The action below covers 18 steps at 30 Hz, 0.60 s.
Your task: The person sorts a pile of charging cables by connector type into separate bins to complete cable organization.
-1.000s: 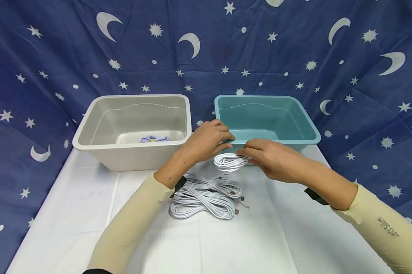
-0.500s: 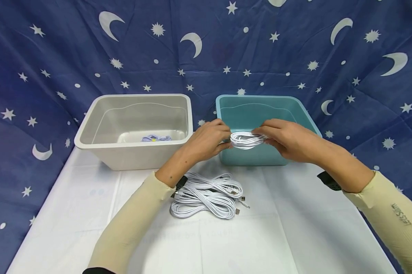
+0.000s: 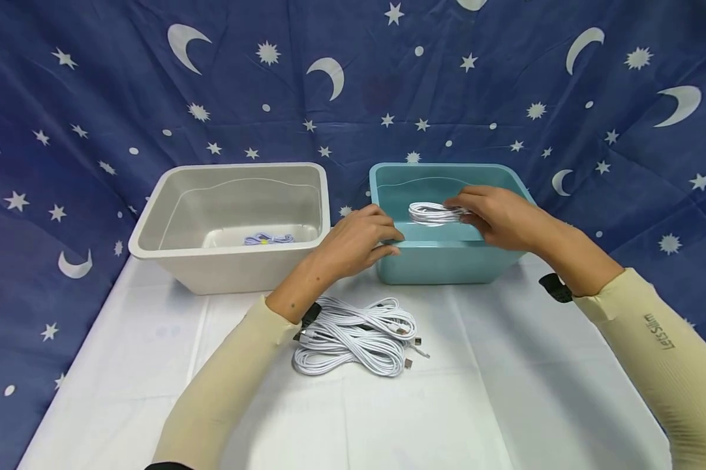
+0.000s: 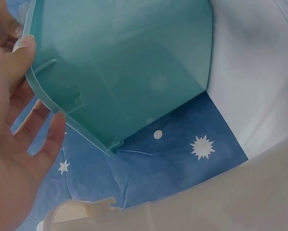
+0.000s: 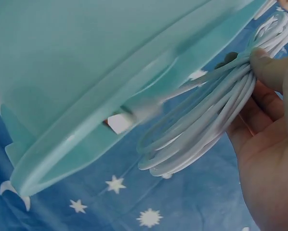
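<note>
My right hand [image 3: 500,219] pinches a coiled white USB cable [image 3: 432,214] over the opening of the teal bin [image 3: 441,264]. In the right wrist view, thumb and fingers squeeze the bundle [image 5: 211,110] at its middle, and a plug [image 5: 120,122] sticks out near the bin's rim. My left hand [image 3: 359,241] holds the teal bin's rim at its front left corner, thumb on one side and fingers on the other, as the left wrist view shows at the rim [image 4: 43,94]. A pile of coiled white cables [image 3: 355,336] lies on the table below my left wrist.
To the left stands a beige bin [image 3: 230,267] with a small light-purple cable bundle [image 3: 269,239] inside. Both bins sit at the back of the table on a white cloth [image 3: 423,418]. Behind them hangs a blue curtain [image 3: 376,85] with moons and stars.
My right hand has lifted the cable coil from in front of the teal bin and carried it back over the opening. The left hand has stayed at the rim.
</note>
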Available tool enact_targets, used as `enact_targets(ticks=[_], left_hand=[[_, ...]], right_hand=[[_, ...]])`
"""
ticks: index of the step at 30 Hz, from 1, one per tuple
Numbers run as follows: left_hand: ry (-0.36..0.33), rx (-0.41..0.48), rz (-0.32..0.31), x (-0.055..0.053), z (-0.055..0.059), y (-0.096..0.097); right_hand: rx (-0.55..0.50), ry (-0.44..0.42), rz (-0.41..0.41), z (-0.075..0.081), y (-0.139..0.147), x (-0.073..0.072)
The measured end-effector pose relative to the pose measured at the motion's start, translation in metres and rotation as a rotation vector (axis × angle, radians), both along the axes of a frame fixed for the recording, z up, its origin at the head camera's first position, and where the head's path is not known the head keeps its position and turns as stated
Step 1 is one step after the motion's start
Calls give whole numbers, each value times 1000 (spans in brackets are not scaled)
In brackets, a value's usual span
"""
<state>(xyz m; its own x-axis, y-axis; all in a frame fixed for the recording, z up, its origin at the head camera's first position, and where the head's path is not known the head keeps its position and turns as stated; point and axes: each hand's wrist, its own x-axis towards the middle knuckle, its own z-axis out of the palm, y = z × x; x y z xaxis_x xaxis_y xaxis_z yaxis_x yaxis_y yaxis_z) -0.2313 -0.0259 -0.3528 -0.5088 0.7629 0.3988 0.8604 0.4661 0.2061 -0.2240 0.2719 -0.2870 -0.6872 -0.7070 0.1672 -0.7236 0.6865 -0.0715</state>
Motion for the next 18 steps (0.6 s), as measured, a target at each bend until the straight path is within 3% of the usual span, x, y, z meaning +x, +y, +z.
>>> enact_targets(ticks=[8,18], left_hand=[[13,7,-10,1,0,1],[21,-4,-7,0,-1,0]], right_hand=[[-11,-9,-17,-13,9,-16],[-57,32,11,-18,10,-14]])
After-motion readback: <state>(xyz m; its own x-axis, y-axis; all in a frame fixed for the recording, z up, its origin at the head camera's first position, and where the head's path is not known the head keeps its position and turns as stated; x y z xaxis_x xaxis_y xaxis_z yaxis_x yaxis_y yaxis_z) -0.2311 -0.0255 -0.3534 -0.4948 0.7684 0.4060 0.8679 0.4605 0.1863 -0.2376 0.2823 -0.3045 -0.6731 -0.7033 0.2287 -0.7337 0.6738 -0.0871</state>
